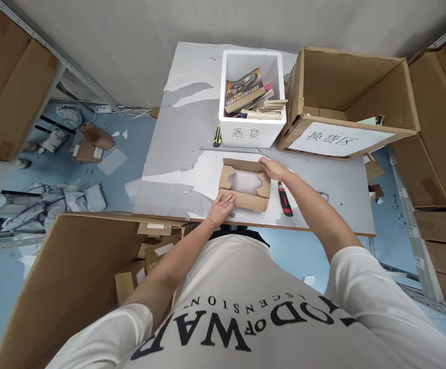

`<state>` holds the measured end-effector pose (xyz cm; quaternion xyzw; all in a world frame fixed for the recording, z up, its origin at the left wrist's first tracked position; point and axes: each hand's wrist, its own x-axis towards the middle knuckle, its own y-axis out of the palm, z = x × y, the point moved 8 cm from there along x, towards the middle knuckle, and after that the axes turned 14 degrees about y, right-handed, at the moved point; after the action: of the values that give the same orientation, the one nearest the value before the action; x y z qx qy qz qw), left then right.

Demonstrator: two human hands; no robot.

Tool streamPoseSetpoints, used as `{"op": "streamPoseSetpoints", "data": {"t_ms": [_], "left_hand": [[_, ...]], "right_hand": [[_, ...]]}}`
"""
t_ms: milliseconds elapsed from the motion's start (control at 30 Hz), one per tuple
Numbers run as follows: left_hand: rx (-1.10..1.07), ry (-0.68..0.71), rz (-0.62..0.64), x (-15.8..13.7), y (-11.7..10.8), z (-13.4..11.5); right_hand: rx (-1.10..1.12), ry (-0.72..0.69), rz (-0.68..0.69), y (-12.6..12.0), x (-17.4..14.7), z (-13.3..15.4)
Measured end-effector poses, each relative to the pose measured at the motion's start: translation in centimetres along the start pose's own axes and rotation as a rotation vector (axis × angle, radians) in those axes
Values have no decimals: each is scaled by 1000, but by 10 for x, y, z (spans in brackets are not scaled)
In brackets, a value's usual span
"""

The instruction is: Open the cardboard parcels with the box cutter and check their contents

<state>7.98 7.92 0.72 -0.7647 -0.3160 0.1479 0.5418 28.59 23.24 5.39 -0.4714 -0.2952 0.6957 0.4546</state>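
A small open cardboard box (250, 202) rests on the table in front of me, with a pale, translucent-looking item (245, 181) inside between its folded side flaps. My left hand (221, 207) holds the box's near left corner, its fingers over the edge. At the far right corner, my right hand (274, 168) pinches the raised back flap. A red and black utility knife (284, 199) lies just right of the box, below my right forearm. Behind the box is a yellow and black cutter (217, 136).
A white foam bin (251, 134) of books and a large labelled carton (338, 139) stand at the table's back. Below the left front edge sits a big carton (72, 266) holding smaller boxes. Shelving with cartons flanks both sides; grey parcels (65, 200) lie at left.
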Motion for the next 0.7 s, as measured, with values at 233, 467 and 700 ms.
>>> {"op": "streamPoseSetpoints", "data": {"t_ms": [233,467,700], "left_hand": [[8,20,-31,0,1,-3],[115,-31,-105,16,-39,-13],[200,111,170,80,-51,-15]], "right_hand": [[416,418,-74,22,38,-52],[168,343,-591,2,-12,-22],[-392,-387,-110,45,-74,69]]}}
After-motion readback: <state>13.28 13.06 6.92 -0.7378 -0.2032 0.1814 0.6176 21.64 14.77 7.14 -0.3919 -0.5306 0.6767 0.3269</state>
